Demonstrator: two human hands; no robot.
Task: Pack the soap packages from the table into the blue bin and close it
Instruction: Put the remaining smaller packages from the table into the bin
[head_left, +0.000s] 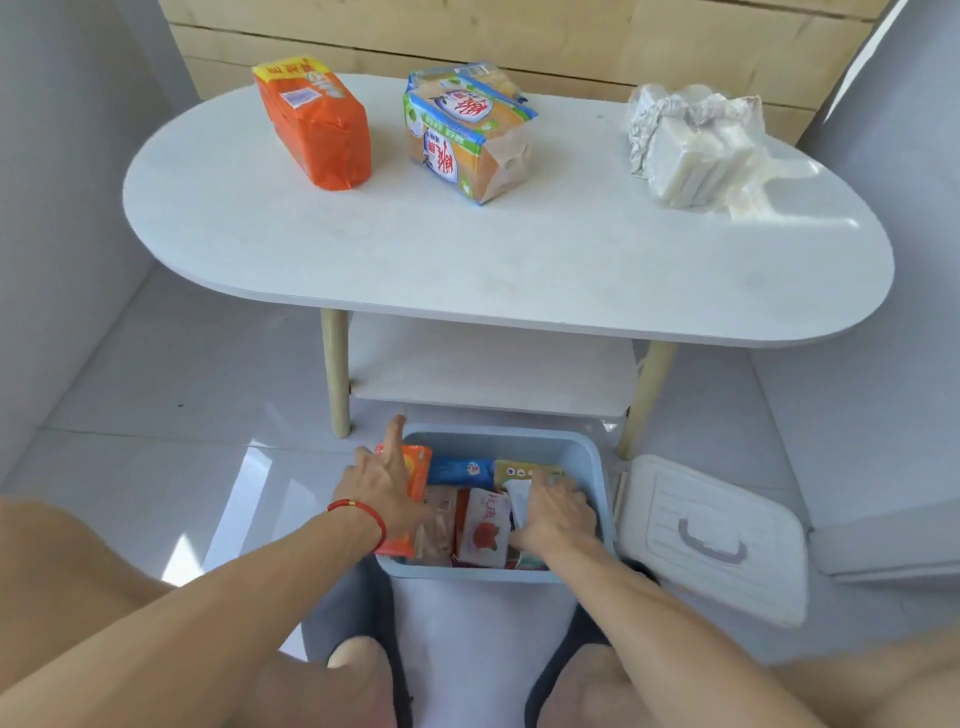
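Both hands (387, 488) (556, 512) in rectangular blue bin (592, 467), perhaps gripping glossy packets.

Bright daylight fills the room, coming in from the right. It throws a hard white patch of glare on the right end of the table (810, 171) and shiny reflections on the floor tiles (260, 488). Shadows are soft under the tabletop. The wide lens bends the edges. Forearms and knees at the bottom look soft and blurred.
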